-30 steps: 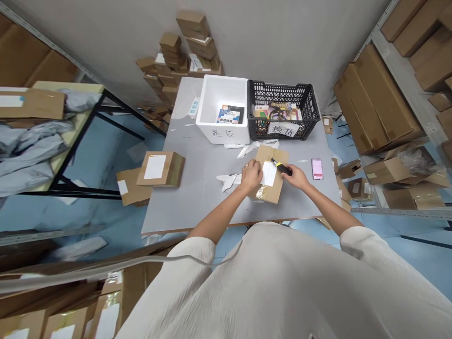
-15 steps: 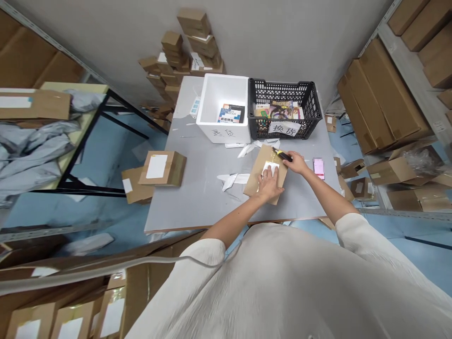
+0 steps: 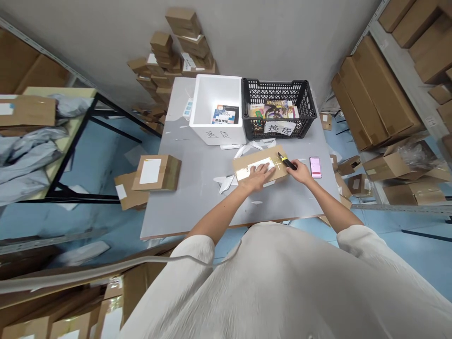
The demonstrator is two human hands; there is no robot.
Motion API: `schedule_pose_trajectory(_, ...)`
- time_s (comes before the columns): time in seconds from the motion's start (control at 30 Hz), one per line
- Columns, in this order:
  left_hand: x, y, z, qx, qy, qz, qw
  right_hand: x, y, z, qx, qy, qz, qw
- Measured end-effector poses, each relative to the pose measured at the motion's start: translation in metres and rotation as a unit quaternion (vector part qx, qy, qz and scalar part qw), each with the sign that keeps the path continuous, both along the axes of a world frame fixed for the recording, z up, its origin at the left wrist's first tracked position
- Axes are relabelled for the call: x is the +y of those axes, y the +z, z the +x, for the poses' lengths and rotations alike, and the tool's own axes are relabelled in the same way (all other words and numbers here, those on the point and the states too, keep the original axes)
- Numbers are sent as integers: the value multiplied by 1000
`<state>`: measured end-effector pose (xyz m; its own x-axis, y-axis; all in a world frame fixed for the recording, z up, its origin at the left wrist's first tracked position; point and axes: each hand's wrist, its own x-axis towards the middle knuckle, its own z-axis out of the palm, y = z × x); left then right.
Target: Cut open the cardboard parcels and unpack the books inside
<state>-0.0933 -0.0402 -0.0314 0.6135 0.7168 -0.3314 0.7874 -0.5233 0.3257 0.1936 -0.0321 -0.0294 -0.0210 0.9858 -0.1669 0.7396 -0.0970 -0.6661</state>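
Observation:
A flat brown cardboard box point(image 3: 243, 163) with a white label and shiny tape lies on the grey table point(image 3: 197, 207). My left hand point(image 3: 259, 177) rests on top of it, fingers spread over the label. A black and yellow utility knife point(image 3: 287, 161) is gripped in my right hand point(image 3: 300, 172). Its tip points to the taped right part of the box. Whether the blade touches the tape I cannot tell.
Behind the box stand a white foam bin point(image 3: 219, 134) with books and a black plastic crate point(image 3: 278, 132) with books. A phone point(image 3: 315, 167) lies at the right. Paper scraps point(image 3: 226, 183) lie beside the box. Another carton point(image 3: 157, 173) sits at the table's left edge.
The box has turned from a steep slant to lying nearly crosswise. My left hand has moved a little left with it, and the knife now points at its right end.

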Motion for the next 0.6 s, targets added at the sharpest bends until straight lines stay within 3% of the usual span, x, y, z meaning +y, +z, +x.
schedule_pose_trajectory(0.13,2,1,-22,-5,-4,27,1000,-15,-1,-13,50,-3,-26,998)
schedule_pose_trajectory(0.23,-2,5,-25,-26,16,48,998,-23,-6,-16,103,5,-51,993)
schedule_pose_trajectory(0.4,-4,11,-6,-36,32,64,997,-20,-7,4,189,14,-76,979)
schedule_pose_trajectory(0.6,8,13,17,-31,25,41,998,-4,6,39,171,-1,-96,981)
